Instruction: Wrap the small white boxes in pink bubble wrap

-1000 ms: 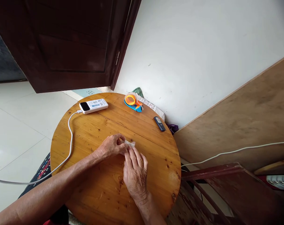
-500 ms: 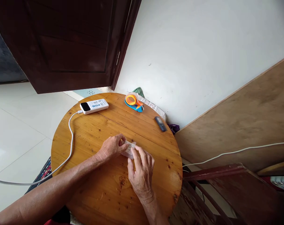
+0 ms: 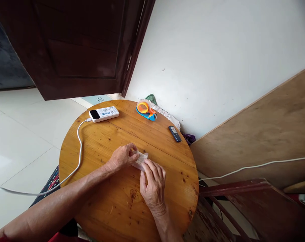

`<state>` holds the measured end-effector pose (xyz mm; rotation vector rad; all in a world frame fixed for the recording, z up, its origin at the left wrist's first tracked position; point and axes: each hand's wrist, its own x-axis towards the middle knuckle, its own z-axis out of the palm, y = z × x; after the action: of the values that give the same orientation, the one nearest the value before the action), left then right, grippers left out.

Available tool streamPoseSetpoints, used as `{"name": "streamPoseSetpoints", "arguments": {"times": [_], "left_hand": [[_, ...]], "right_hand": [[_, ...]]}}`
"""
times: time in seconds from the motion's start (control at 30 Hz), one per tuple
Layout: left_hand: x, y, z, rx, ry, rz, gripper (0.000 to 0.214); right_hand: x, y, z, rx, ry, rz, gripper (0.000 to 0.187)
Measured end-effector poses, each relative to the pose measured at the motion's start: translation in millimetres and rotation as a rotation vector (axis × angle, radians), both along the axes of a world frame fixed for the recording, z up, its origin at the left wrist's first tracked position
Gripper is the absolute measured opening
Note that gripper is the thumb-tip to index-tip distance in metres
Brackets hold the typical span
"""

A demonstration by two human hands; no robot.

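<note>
On the round wooden table [image 3: 104, 198] lies a small, whitish see-through plastic box [image 3: 139, 161], partly covered by my fingers. My left hand [image 3: 122, 156] grips its left end, with the thumb on top and the fingers curled over the far side. At the right end, my right hand [image 3: 154, 181] has its fingertips on the box's top and edge, with the thumb at the near side. What is inside the box is too small to make out.
A white device with a dark screen [image 3: 104, 114] is plugged into a white cable [image 3: 79, 144] at the table's left. Farther back stand an orange and blue tape dispenser [image 3: 146, 110] and a dark remote-like object [image 3: 174, 133]. A white wall [image 3: 205, 67] rises behind.
The view has shifted slightly, so everything sits a little farther right. My right fingertips have drawn in closer on the box's end, while my left hand keeps its hold.
</note>
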<state>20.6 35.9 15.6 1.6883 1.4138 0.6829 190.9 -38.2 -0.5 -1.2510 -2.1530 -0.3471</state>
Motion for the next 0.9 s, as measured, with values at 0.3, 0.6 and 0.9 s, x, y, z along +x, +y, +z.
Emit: {"name": "streamPoseSetpoints", "arguments": {"times": [0.3,0.6,0.9], "left_hand": [[-0.1,0.1,-4.7,0.027,-0.018,0.026,0.025],[-5.9,-9.9,3.1,0.310,0.012,-0.104,0.031],[-2.5,-11.1,9.1,0.196,0.229,-0.142,0.032]], "right_hand": [[-1.0,3.3,1.3,-0.113,-0.084,-0.096,0.038],[-1.7,4.1,-1.9,-0.114,-0.092,-0.121,0.037],[-2.9,4.9,-1.3,-0.106,-0.097,-0.106,0.041]]}}
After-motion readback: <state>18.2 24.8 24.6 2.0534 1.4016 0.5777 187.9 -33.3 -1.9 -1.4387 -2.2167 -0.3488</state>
